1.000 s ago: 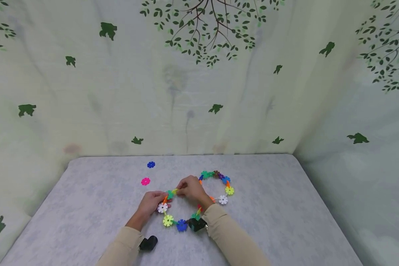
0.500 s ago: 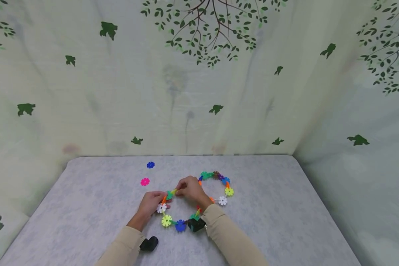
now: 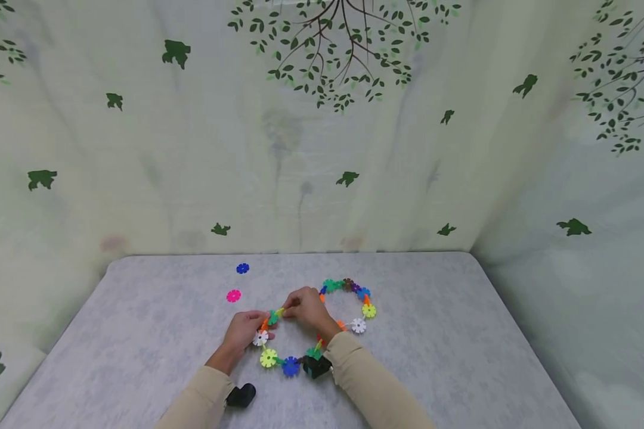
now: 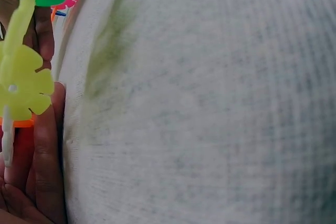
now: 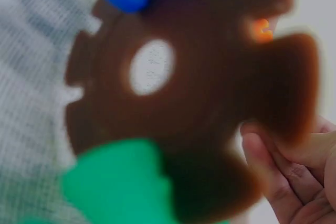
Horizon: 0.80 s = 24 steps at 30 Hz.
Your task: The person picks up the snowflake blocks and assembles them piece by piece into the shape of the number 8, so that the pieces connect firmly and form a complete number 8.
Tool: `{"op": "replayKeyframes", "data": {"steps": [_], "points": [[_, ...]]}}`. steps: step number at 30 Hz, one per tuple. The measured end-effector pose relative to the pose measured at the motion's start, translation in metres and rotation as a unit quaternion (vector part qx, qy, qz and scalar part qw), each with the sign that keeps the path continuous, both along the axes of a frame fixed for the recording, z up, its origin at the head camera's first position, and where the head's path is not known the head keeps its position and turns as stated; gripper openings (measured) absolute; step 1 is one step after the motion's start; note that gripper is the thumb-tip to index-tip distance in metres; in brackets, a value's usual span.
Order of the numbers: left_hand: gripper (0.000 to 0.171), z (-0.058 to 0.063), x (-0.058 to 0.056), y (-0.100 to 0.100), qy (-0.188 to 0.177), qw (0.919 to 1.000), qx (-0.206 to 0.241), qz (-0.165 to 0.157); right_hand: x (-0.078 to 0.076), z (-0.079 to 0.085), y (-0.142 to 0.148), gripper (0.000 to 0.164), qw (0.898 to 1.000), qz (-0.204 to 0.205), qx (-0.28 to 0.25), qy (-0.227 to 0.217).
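Note:
In the head view, a chain of notched, flower-shaped plastic discs curves between my hands. My left hand (image 3: 244, 331) grips its upper left part, by a green disc (image 3: 273, 317) and an orange disc (image 3: 265, 325). With thumb and fingers, my right hand (image 3: 307, 308) pinches a yellow disc (image 3: 280, 311) beside the green one. A white disc (image 3: 260, 338) and a blue disc (image 3: 290, 366) sit lower along the chain. Close to the left wrist camera hangs another yellow disc (image 4: 26, 82). A blurred brown disc (image 5: 210, 103) fills much of the right wrist view. My right forearm hides part of the chain.
A second ring of linked discs (image 3: 369, 311) lies to the right, partly behind my right hand. Loose pink (image 3: 233, 295) and blue (image 3: 242, 268) discs lie toward the back left of the grey table (image 3: 451, 357). A leaf-patterned curtain (image 3: 247, 161) stands behind it.
Both hands keep their hold at nearly the same place on the chain. The head view has shifted slightly, so the scene sits a little lower.

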<state>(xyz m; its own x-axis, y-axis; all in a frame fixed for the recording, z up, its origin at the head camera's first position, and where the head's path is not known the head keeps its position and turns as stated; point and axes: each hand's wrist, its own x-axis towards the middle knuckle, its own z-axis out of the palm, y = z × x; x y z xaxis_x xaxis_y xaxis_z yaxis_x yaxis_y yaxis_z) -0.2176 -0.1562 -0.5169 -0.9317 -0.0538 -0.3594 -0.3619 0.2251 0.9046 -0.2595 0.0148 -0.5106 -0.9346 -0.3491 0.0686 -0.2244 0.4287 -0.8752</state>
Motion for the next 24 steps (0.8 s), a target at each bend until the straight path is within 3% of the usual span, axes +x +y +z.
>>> {"op": "replayKeyframes", "data": {"steps": [8,15,20,24], "points": [[0.033,-0.002,0.000,-0.001,-0.007,0.9999,-0.007,-0.005,0.003,0.000,-0.001,0.008,0.999,0.010,0.026,0.019],[0.029,0.000,0.003,-0.008,-0.010,0.9996,0.009,-0.023,-0.002,0.008,-0.005,0.005,0.996,0.038,0.083,-0.002],[0.022,-0.001,0.008,-0.015,-0.004,0.9978,0.041,-0.052,-0.009,0.013,-0.001,0.007,0.985,0.121,0.122,-0.011],[0.022,-0.001,0.009,-0.021,-0.002,0.9934,0.048,-0.104,-0.026,0.024,0.007,0.018,0.969,0.208,0.115,-0.060]]}}
